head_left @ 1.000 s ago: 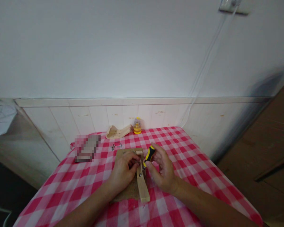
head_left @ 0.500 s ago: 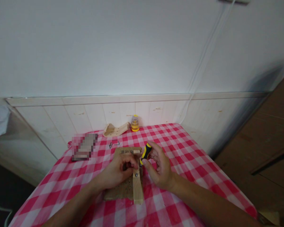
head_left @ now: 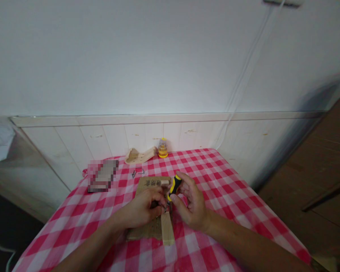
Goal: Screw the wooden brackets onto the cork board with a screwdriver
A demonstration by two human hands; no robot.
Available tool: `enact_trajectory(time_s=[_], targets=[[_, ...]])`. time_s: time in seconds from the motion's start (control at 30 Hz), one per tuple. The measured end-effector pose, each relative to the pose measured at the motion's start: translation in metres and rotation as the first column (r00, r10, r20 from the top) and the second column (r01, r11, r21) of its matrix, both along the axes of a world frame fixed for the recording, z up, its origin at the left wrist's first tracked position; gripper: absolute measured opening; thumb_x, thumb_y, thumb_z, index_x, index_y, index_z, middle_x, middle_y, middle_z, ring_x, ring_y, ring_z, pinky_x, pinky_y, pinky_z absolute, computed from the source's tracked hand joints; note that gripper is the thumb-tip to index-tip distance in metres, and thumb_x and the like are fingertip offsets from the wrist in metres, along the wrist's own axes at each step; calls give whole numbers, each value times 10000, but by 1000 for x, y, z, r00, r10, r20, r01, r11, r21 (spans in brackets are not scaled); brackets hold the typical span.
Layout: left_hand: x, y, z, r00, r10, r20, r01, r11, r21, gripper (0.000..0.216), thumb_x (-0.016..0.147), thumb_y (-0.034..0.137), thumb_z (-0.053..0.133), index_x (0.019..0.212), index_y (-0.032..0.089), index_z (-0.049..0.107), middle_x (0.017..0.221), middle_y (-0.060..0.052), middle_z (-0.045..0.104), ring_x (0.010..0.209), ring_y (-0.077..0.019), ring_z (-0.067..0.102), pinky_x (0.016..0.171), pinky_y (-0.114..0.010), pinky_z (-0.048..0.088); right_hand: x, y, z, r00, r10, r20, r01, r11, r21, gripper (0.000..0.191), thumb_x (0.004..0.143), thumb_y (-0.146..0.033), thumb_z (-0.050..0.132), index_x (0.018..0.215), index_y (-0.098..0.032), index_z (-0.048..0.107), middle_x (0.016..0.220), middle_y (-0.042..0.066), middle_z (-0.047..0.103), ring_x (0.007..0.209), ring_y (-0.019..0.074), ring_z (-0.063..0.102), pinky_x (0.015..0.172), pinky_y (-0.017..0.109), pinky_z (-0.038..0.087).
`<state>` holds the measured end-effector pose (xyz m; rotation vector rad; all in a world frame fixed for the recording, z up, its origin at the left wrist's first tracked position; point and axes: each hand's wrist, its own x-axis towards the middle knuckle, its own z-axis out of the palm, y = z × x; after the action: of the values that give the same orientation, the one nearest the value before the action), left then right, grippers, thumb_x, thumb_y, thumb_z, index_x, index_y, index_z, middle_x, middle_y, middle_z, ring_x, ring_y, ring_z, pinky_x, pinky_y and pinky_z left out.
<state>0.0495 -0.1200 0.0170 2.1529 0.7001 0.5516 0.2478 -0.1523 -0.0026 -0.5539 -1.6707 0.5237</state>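
I see thumb and fingertips of the right hand (head_left: pixel 192 202) closed on a black-and-yellow screwdriver (head_left: pixel 175 186), palm turned inward, the handle leaning right and its shank slanting down to the wooden bar (head_left: pixel 167 228). The left hand (head_left: pixel 146 204) arches in from the other side, fingertips bent toward the thumb beside the tip; whether they pinch anything, I can't tell. The bar, pale and squared, lies lengthwise on brown printed cardboard (head_left: pixel 144 231), near end overhanging. From here I make out small metal hardware (head_left: pixel 133 174) on the checked tablecloth (head_left: pixel 209 166), then a curved wooden piece (head_left: pixel 140 155) beside a yellow-based clear container (head_left: pixel 163 150), its contents too small to identify.
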Motion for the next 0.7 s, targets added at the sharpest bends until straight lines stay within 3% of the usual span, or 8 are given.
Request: enact_trajectory(time_s=[0.47, 0.7], targets=[[3, 0, 4, 999, 8, -38, -7, 1000, 2, 143, 874, 128, 576, 808, 190, 687, 996, -57, 675, 978, -198, 632, 908, -308, 484, 4, 0, -9, 988, -65, 141, 59, 997, 49, 620, 949, -150, 557, 1516, -264, 334, 1396, 163, 597, 1221, 285, 650, 903, 421, 624], [6, -1, 8, 999, -50, 21, 50, 998, 32, 186, 871, 101, 558, 799, 211, 689, 1063, -40, 723, 1077, -217, 631, 985, -325, 466, 6, -3, 4, 971, -25, 236, -8, 990, 137, 621, 964, -134, 509, 1538, -278, 321, 1354, 147, 641, 1191, 279, 673, 882, 425, 632]])
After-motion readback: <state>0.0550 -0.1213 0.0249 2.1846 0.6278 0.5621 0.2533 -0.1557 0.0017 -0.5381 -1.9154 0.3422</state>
